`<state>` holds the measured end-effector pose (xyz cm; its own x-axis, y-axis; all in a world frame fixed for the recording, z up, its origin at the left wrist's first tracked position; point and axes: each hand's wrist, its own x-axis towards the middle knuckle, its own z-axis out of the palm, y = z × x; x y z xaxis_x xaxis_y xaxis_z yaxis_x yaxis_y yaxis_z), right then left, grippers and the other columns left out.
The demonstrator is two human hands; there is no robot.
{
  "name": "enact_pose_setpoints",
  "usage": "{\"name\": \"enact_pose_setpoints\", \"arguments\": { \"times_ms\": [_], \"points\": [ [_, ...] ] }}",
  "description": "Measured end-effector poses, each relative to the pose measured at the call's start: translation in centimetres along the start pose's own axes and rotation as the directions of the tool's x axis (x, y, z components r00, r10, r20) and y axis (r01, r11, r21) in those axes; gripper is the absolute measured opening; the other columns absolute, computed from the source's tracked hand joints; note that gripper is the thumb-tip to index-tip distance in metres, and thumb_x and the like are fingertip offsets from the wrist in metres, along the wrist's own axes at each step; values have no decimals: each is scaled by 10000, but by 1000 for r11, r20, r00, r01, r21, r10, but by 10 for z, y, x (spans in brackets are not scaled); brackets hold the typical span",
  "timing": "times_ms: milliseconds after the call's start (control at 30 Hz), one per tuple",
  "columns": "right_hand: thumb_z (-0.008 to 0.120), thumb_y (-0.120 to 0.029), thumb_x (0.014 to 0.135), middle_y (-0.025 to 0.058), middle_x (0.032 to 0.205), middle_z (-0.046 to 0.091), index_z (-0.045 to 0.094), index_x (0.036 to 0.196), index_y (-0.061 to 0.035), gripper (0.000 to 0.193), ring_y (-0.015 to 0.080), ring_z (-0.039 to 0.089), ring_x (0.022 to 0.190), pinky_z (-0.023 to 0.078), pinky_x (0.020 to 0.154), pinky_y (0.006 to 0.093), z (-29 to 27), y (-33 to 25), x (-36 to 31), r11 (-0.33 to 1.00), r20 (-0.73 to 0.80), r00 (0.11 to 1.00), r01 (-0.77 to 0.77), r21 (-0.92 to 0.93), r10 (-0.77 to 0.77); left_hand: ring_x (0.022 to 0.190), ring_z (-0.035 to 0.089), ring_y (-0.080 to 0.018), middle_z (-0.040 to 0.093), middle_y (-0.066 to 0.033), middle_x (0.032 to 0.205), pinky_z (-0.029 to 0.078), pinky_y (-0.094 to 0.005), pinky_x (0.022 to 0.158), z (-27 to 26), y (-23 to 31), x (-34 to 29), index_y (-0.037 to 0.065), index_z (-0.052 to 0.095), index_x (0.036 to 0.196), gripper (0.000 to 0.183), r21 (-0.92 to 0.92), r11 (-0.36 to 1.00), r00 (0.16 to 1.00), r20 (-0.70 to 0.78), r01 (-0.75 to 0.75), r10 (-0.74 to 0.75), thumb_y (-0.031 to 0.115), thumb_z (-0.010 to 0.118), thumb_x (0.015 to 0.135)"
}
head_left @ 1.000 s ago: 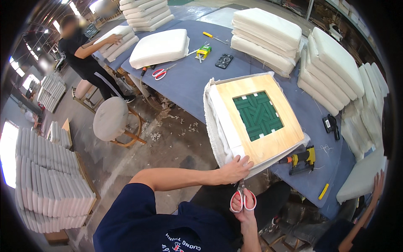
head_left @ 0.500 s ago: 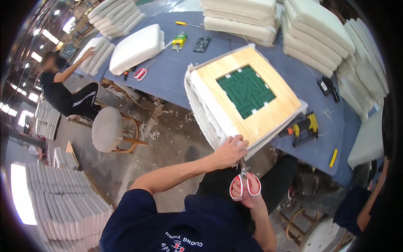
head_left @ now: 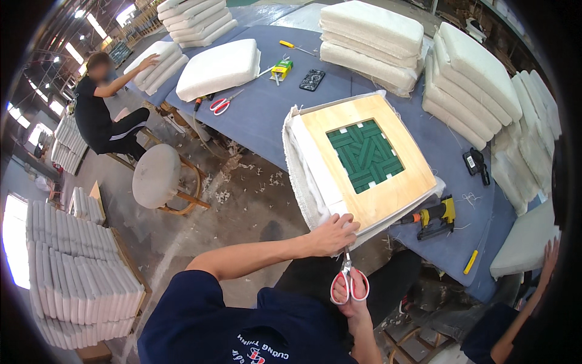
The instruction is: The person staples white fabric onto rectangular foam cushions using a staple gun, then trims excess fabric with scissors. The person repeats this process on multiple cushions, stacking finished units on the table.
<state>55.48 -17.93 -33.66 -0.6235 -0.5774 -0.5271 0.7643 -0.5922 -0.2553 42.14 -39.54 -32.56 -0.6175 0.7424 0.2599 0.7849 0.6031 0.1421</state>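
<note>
Your left hand (head_left: 334,235) curls over the near corner of the upturned seat cushion (head_left: 312,179), though you cannot tell whether its fingers pinch the cloth; your right hand (head_left: 351,291) grasps the red-and-white-handled scissors (head_left: 346,266), their blades pointing up toward that corner, tips hidden beneath your left hand; the cushion lies at the blue-grey table's (head_left: 273,115) near edge, jutting past it toward you, plywood base (head_left: 409,155) uppermost, with green webbing (head_left: 365,156) across its square opening; just right of it rests a yellow-and-black staple gun (head_left: 433,218).
</note>
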Motion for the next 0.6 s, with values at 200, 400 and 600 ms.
{"name": "enact_pose_setpoints", "arguments": {
  "times_ms": [200,400,600],
  "points": [
    [394,-627,1128,60,674,533,574,880,-66,640,215,507,583,410,560,339,35,-7,-12,989,-39,990,-138,-49,136,1344,487,-346,531,-100,1354,457,-456,975,-1,2,0,132,696,1101,252,-64,998,1000,-10,28,-29,262,707,885],
    [421,-546,1161,48,671,528,603,905,-55,583,169,508,588,418,561,307,1,0,7,990,87,995,-69,122,58,1346,480,-357,539,-103,1350,455,-461,956,-9,4,0,123,709,1034,218,-139,990,998,-46,37,-44,230,748,849],
    [467,-527,1149,73,715,576,614,930,-54,541,227,566,641,488,626,377,23,6,-14,988,-47,999,-8,-155,0,1362,478,-354,536,-105,1380,457,-462,958,-15,15,2,145,721,1064,232,-162,979,993,20,120,-118,214,769,848]
  ]
}}
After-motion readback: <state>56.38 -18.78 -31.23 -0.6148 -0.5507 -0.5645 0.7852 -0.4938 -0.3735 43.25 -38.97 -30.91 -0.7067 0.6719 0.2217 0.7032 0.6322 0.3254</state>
